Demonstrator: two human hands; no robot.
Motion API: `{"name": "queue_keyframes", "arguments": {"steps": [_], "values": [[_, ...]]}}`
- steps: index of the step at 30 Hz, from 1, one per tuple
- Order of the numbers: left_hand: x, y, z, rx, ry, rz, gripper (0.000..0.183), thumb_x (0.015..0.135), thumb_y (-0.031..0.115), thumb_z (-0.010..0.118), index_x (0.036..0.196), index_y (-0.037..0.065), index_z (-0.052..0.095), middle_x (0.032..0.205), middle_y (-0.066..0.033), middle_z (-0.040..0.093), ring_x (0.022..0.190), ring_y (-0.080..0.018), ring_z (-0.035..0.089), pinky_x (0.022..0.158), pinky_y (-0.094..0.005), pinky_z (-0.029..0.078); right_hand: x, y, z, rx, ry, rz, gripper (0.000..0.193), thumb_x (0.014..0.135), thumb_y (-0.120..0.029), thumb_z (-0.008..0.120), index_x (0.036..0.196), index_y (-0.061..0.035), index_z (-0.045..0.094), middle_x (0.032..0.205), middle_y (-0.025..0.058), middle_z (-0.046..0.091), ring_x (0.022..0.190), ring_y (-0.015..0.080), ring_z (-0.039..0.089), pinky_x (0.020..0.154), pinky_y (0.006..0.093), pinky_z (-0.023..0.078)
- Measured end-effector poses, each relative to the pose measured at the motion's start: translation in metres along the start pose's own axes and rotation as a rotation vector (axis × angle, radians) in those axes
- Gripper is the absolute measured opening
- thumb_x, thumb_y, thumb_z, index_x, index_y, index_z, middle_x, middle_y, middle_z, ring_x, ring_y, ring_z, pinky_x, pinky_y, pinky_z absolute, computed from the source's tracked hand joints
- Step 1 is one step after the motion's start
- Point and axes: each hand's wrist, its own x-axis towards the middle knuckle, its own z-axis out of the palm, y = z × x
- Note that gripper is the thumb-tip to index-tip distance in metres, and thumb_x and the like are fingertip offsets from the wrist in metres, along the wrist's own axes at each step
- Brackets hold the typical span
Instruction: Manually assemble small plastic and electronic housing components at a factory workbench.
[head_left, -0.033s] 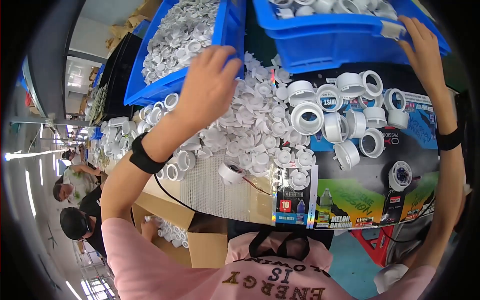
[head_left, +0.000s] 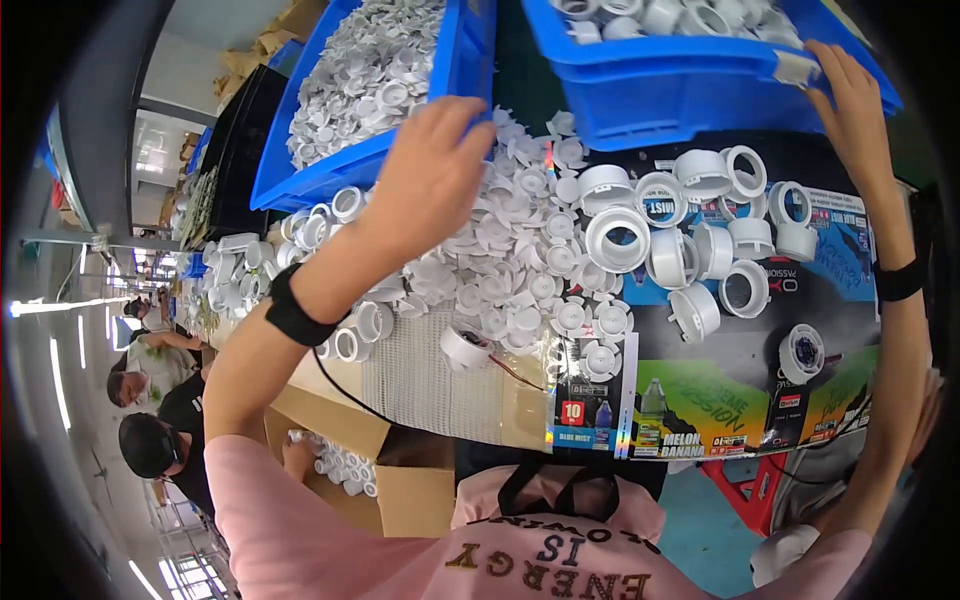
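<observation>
My right hand point(head_left: 850, 105) clasps the blue bin point(head_left: 660, 95) at its ten o'clock; half-curled left hand point(head_left: 435, 165), grip unclear to me, has a second bin point(head_left: 300, 178) at ten.

The left arm point(head_left: 245, 375) is bent outward at the elbow, and the left hand point(head_left: 432, 170) is held forward, its back turned up and its fingers curled; the fingertips cannot be made out clearly. The right arm point(head_left: 900, 360) is stretched forward, and the right hand point(head_left: 848, 110) is angled inward, its thumb set apart from the fingers.
</observation>
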Motion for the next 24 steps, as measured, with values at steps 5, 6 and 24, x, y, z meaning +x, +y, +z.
{"name": "queue_keyframes", "arguments": {"steps": [5,6,24], "values": [[0.046,0.007,0.047,-0.029,-0.087,0.018,0.047,0.076,0.003,0.056,0.123,0.000,0.050,0.125,-0.0254,0.048,0.115,-0.0406,0.048,0.095,-0.0462,0.041,-0.028,0.053,0.003,-0.007,-0.097,-0.056,0.045,0.080,-0.004,0.061,0.123,-0.0041,0.048,0.121,0.0162,0.053,0.115,0.0346,0.048,0.099,0.0405,0.034],[0.055,0.007,0.059,-0.008,-0.153,-0.083,0.047,0.079,0.008,0.055,0.125,0.003,0.048,0.123,-0.0257,0.050,0.113,-0.0408,0.050,0.093,-0.0463,0.043,-0.030,0.051,0.011,0.005,-0.081,-0.055,0.045,0.080,-0.004,0.061,0.123,-0.0041,0.048,0.121,0.0162,0.053,0.115,0.0346,0.048,0.099,0.0405,0.034],[0.023,0.042,0.046,-0.355,-0.124,0.060,0.022,0.078,0.008,0.062,0.099,0.004,0.059,0.093,-0.0152,0.058,0.085,-0.0357,0.059,0.072,-0.0439,0.048,0.044,-0.175,-0.098,0.612,0.029,-0.026,0.024,0.070,0.000,0.060,0.094,0.0008,0.056,0.100,0.0169,0.055,0.098,0.0341,0.053,0.084,0.0415,0.042]]}}
